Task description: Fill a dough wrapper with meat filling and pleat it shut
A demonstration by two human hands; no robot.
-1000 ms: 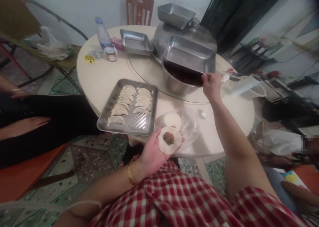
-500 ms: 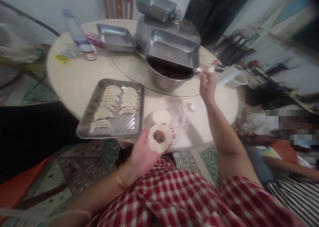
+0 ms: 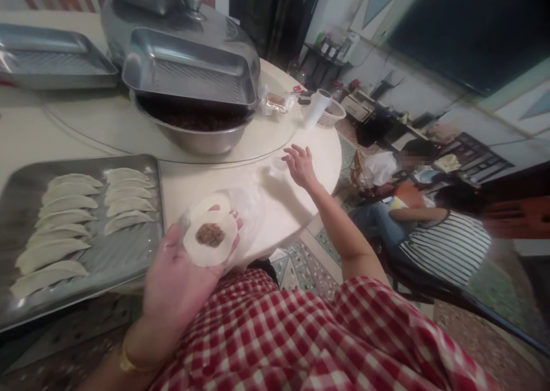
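My left hand (image 3: 176, 282) lies palm up over my lap and cradles a round dumpling wrapper (image 3: 210, 239) with a dab of brown meat filling in its middle. My right hand (image 3: 299, 165) hovers over the round table (image 3: 275, 202) with fingers spread, holding nothing, beside a small clear cup (image 3: 277, 165). A stack of plain wrappers on plastic (image 3: 240, 208) lies just beyond my left hand. A steel bowl of filling (image 3: 195, 130) stands further back under a steel tray (image 3: 189, 73).
A steel tray (image 3: 148, 162) at the left holds several folded dumplings. Another steel tray (image 3: 47, 62) sits at the back left. A white cup (image 3: 315, 106) and basket (image 3: 333, 113) stand near the far edge. Two people sit low at the right (image 3: 433, 230).
My right hand has let go of the spoon at the bowl and dropped to the table with fingers spread. The view has swung right and closer; my left hand still holds the filled wrapper.
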